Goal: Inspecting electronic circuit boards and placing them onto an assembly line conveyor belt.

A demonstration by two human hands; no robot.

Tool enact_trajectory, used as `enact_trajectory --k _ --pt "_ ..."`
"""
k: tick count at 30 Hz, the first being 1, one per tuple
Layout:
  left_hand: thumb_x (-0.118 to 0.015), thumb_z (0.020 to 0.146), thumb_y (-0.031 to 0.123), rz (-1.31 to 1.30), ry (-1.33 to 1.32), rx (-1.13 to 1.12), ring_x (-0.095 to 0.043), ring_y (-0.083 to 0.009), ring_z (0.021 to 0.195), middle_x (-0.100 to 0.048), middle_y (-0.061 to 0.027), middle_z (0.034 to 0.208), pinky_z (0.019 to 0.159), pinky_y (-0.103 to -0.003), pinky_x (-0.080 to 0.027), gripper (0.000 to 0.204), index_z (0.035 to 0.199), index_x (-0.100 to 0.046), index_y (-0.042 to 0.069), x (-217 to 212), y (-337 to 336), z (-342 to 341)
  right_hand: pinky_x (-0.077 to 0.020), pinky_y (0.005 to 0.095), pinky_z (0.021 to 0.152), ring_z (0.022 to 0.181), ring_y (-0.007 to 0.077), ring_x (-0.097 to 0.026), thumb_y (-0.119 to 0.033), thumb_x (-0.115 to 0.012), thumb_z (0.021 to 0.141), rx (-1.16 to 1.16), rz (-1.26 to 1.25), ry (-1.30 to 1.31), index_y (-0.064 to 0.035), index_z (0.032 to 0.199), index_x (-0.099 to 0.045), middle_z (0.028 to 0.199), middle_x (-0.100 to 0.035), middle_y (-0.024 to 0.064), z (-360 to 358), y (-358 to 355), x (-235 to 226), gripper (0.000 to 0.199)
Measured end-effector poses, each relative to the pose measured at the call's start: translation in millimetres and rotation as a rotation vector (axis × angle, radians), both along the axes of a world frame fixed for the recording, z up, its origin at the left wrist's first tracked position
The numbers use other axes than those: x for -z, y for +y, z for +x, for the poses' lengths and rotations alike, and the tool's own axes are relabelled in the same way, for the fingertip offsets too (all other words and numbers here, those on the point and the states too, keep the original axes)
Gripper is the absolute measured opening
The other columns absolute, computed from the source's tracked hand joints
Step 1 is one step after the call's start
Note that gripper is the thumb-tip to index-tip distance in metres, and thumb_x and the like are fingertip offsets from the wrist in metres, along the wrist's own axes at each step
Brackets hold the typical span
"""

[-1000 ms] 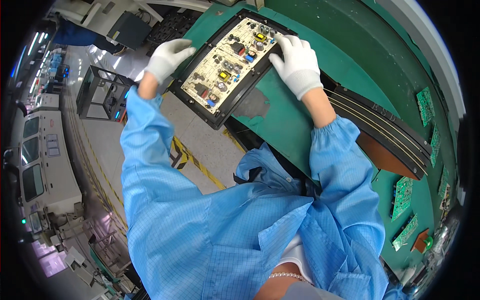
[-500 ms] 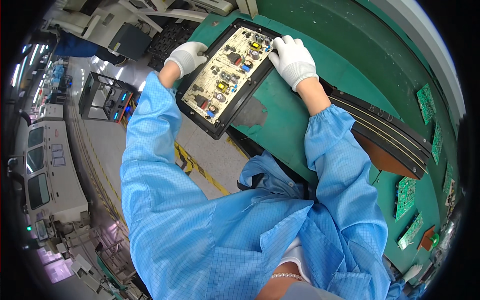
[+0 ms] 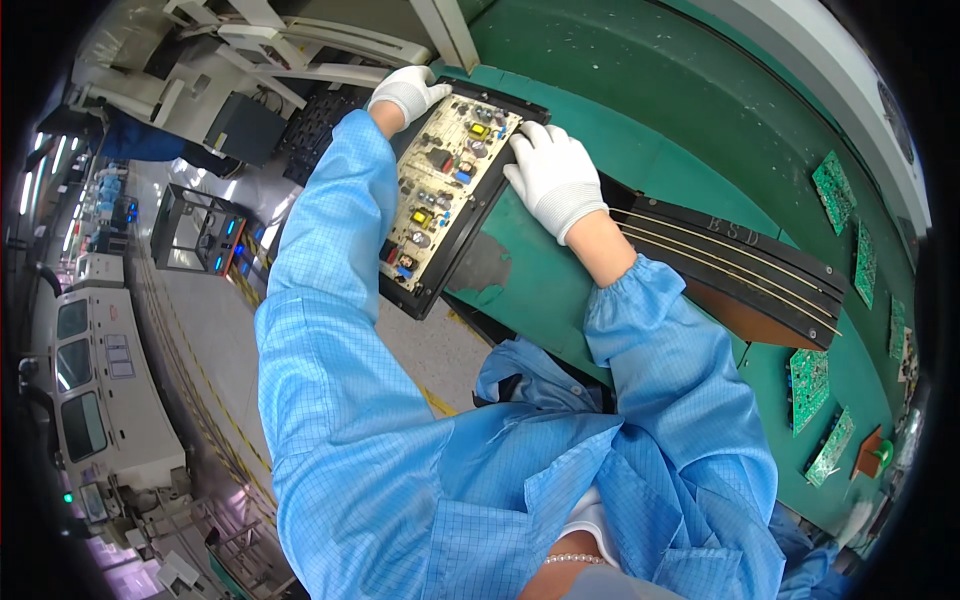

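A black carrier frame (image 3: 470,214) lies tilted on the green bench, its near end jutting past the bench edge. Inside it sits a cream circuit board (image 3: 425,172) crowded with yellow transformers, blue parts and several dark components. My left hand (image 3: 408,94), white-gloved, is closed over the far left corner of the frame, its thumb toward the board. On the frame's right side rests my right hand (image 3: 552,176), also gloved, with fingers curled at the edge. The undersides of both hands are hidden.
A black slotted rail block (image 3: 735,270) stands right of my right hand. Several green circuit boards (image 3: 809,388) lie farther right, near another person's blurred glove (image 3: 856,522). A white post (image 3: 446,36) rises beyond the frame. Black perforated trays (image 3: 312,140) sit at left.
My left hand has moved up the frame's left side to its far corner. My right hand has shifted slightly nearer along the right edge. The view has turned a little.
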State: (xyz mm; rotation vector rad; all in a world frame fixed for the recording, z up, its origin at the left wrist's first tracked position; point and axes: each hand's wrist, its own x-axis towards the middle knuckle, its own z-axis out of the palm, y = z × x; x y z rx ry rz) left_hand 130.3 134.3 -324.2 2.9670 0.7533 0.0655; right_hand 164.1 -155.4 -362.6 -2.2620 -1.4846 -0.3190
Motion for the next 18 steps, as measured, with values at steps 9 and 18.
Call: enact_trajectory --k 9,18 --pt "-0.066 0.086 0.045 0.171 0.136 -0.026 -0.066 -0.037 0.098 -0.07 -0.0201 0.099 0.088 -0.043 -0.051 0.044 0.106 -0.072 0.006 -7 -9 10 -0.0469 0.0384 0.09 0.109 0.0283 -0.057 -0.031 -0.066 0.086 0.004 -0.025 0.028 -0.0044 0.118 -0.061 0.124 -0.058 0.0123 -4 3 -1 0.041" --pt "-0.072 0.086 0.033 0.125 -0.256 0.54 -0.062 -0.0379 0.11 -0.064 -0.0199 0.121 0.096 -0.044 -0.048 0.04 0.114 -0.069 0.006 -11 -6 -3 -0.0515 0.0485 0.066 0.075 0.0348 -0.066 -0.024 -0.061 0.079 0.036 0.098 0.172 -0.008 0.075 -0.07 0.078 -0.067 0.018 -3 12 -15 0.019"
